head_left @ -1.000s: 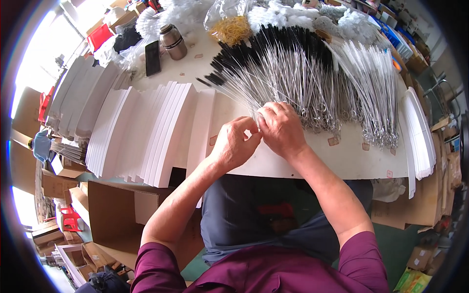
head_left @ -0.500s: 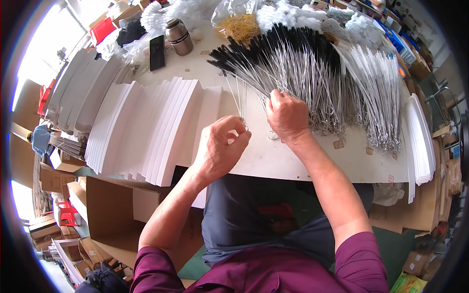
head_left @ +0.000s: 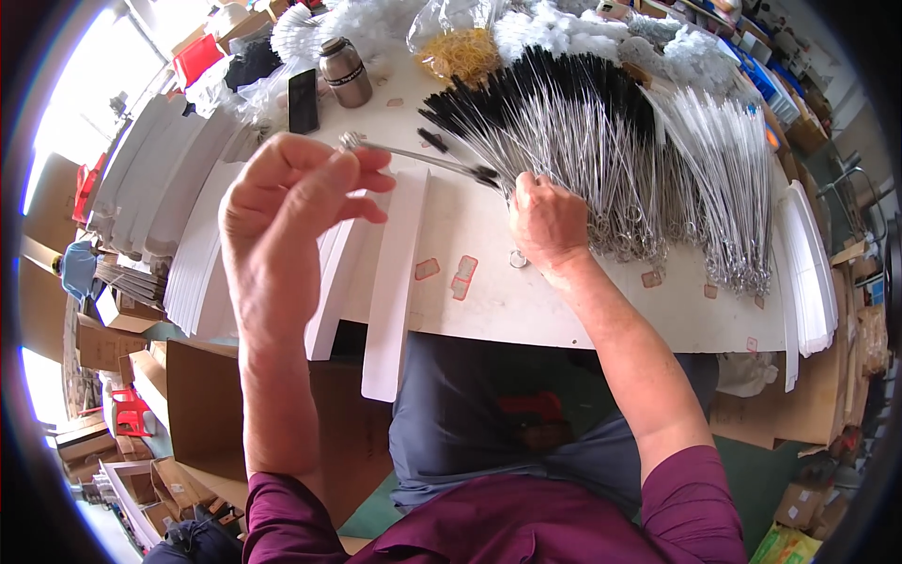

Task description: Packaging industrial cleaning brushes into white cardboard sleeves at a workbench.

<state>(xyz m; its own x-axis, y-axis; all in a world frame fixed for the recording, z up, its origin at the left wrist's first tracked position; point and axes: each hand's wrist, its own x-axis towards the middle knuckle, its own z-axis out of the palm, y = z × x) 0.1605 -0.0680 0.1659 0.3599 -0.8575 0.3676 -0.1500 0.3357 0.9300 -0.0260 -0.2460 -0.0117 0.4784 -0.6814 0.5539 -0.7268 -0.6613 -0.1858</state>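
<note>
My left hand (head_left: pixel 291 202) is raised over the white boxes, its thumb and fingers pinching the looped ends of a few thin wire-handled brushes (head_left: pixel 423 159). Their black bristle tips point right, toward my other hand. My right hand (head_left: pixel 550 221) is closed around wire brush handles at the left edge of the pile, with one ring end (head_left: pixel 518 258) showing below the fist. How many it holds is hidden. Behind it fans a large heap of black-bristled wire brushes (head_left: pixel 583 103). A short black bristle piece (head_left: pixel 432 140) lies on the table.
Long narrow white boxes (head_left: pixel 395 282) stand in rows on the left. White-bristled wire brushes (head_left: pixel 723 179) lie at right. Farther back are a phone (head_left: pixel 303 101), a metal flask (head_left: pixel 346 73) and a bag of yellow rubber bands (head_left: pixel 460 52). An open cardboard box (head_left: pixel 207 404) stands below the table edge.
My left hand has moved up and left, swinging the brushes it pinches from roughly upright to nearly level. My right hand has barely shifted. A white box now shows where the left hand was.
</note>
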